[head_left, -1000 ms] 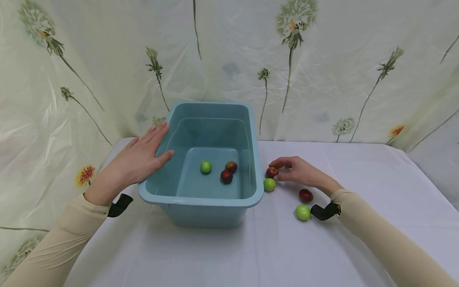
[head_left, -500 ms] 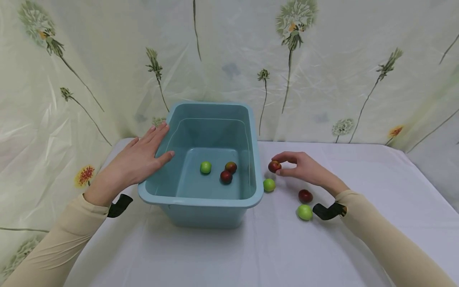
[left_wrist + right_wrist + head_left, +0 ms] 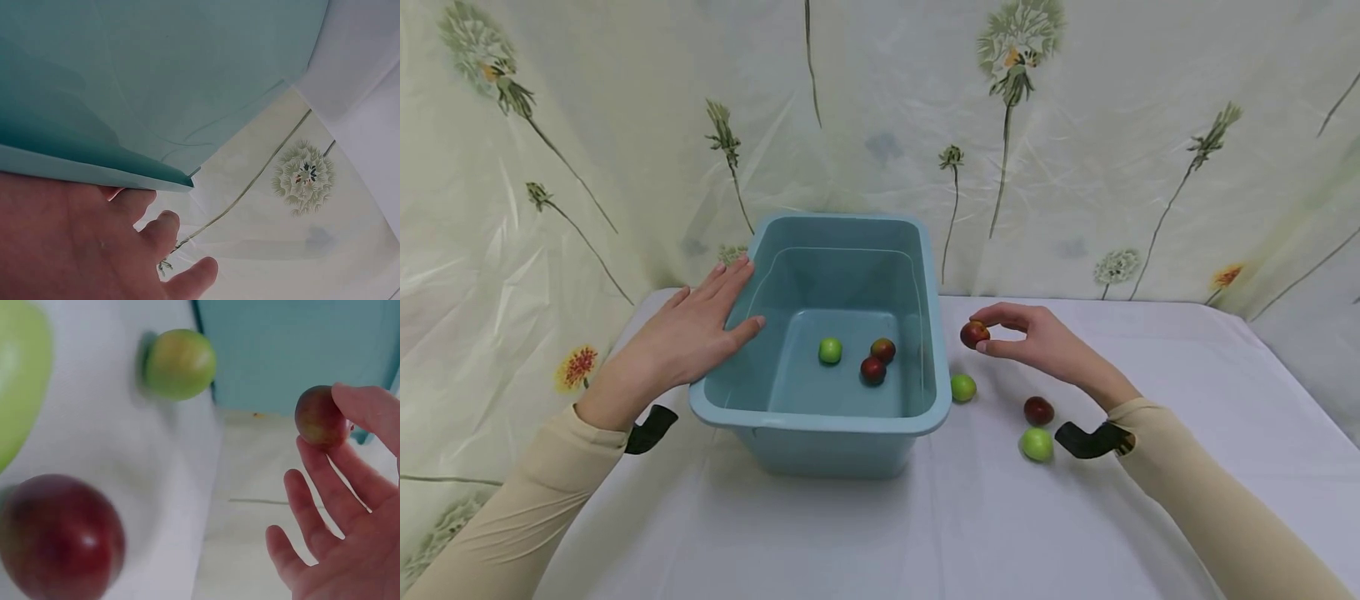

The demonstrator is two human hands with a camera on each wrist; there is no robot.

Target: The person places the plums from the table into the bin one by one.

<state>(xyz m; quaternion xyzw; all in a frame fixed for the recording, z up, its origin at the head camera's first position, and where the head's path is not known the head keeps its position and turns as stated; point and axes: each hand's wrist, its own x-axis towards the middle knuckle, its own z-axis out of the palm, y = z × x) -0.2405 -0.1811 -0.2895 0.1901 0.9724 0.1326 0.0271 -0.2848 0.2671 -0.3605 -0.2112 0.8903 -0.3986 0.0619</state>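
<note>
My right hand (image 3: 1037,342) pinches a dark red plum (image 3: 974,334) between thumb and fingertips, above the table to the right of the blue plastic basin (image 3: 820,422). In the right wrist view the plum (image 3: 320,417) sits at the thumb tip, the other fingers spread apart. My left hand (image 3: 696,329) lies with straight fingers over the basin's left rim. The left wrist view shows that hand (image 3: 94,237) along the rim from outside. Inside the basin are a green fruit (image 3: 830,350) and two red plums (image 3: 873,369), the two reds side by side.
On the white tablecloth (image 3: 1000,533), a green fruit (image 3: 963,387) lies close to the basin's right side. Nearer the right wrist are a red plum (image 3: 1039,410) and another green fruit (image 3: 1037,444). A dandelion-print sheet (image 3: 865,108) hangs behind the table.
My right hand has lifted the red plum off the table, away from the green fruit beside the basin, and raised it higher. My left hand has stayed on the rim.
</note>
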